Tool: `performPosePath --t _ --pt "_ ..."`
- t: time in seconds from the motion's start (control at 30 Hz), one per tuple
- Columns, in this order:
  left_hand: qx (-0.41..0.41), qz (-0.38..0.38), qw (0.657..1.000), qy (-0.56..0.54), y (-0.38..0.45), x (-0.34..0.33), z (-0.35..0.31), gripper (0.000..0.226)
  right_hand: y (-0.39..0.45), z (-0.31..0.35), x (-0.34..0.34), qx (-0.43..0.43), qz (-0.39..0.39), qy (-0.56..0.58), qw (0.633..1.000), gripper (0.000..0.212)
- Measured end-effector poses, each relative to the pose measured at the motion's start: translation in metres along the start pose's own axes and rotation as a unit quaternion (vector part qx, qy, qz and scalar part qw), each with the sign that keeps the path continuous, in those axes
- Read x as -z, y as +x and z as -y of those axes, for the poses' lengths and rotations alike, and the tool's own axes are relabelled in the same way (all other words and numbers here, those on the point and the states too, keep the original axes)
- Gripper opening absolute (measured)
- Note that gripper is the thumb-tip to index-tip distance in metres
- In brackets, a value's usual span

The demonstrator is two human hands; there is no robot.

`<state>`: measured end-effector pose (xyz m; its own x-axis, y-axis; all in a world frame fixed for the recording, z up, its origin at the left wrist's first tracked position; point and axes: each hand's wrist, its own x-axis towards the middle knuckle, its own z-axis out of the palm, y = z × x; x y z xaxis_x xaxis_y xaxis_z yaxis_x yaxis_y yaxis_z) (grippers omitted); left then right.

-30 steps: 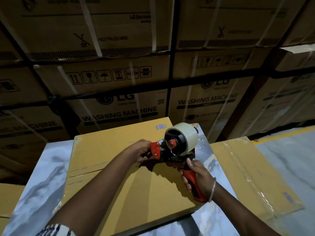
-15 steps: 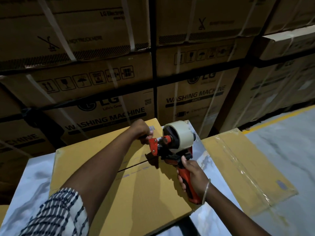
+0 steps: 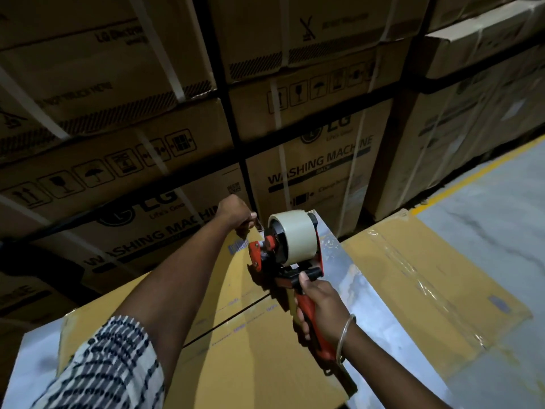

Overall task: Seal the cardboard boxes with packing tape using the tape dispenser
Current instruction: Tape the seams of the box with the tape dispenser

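Stacked washing-machine cartons, strapped with pale bands and printed with handling symbols, fill the dim wall ahead, and a yellow floor line runs along a pale marbled floor on the right. Nearer, a flat yellow-brown cardboard box lies on a glossy marbled surface, its centre seam showing as a dark line between the two top flaps, with no tape visible on it. Just beside it to the right lies a second flat box already covered with a shiny strip of clear tape.

Since a second ago the left hand has travelled from close against the dispenser's front out to the far edge of the box, beside the small barcode label. Its fingers are curled tight, apparently pinching the free end of the tape, though the clear strip itself is too faint to make out. The right hand is wrapped fully round the red handle of the tape dispenser, holding it tilted above the far half of the box with the pale tape roll uppermost; the dispenser has followed the left hand toward the far edge. The view has also dipped and swung, bringing a striped sleeve into the lower left.

I judge that the tape end has been drawn out and is about to be anchored over the far edge, so the sealing pass along the seam has not yet begun.
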<state>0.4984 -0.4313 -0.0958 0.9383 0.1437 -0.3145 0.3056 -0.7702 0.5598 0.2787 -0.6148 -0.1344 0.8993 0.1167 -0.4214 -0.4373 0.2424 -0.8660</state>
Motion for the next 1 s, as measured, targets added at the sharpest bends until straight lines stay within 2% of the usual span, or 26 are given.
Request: performPosePath --t 0.1,0.17,0.47,0.63,0.87,1.0 --pt "-0.002 -0.059 0.998 0.019 0.006 -0.003 -0.002 0.027 0.008 0.006 0.001 0.015 -0.001 0.006 1.000 0.059" --pt "0.004 -0.071 0.997 0.031 0.013 -0.005 -0.002 0.026 0.011 0.008 0.001 0.012 0.001 0.011 1.000 0.058" --pt "0.001 -0.062 0.997 0.055 0.034 -0.009 0.006 0.017 0.020 0.010 -0.003 -0.012 0.005 0.009 1.000 0.059" --pt "-0.001 -0.049 0.999 0.023 0.040 -0.015 0.016 0.015 0.023 0.011 -0.005 -0.020 0.004 0.007 1.000 0.061" --pt "-0.011 -0.034 0.999 -0.006 0.045 -0.026 0.039 0.023 0.022 0.012 -0.009 -0.038 -0.010 0.010 0.999 0.058" --pt "0.021 -0.077 0.997 0.002 0.046 -0.031 0.048 0.031 0.020 0.014 -0.010 -0.051 -0.021 0.004 0.998 0.057"
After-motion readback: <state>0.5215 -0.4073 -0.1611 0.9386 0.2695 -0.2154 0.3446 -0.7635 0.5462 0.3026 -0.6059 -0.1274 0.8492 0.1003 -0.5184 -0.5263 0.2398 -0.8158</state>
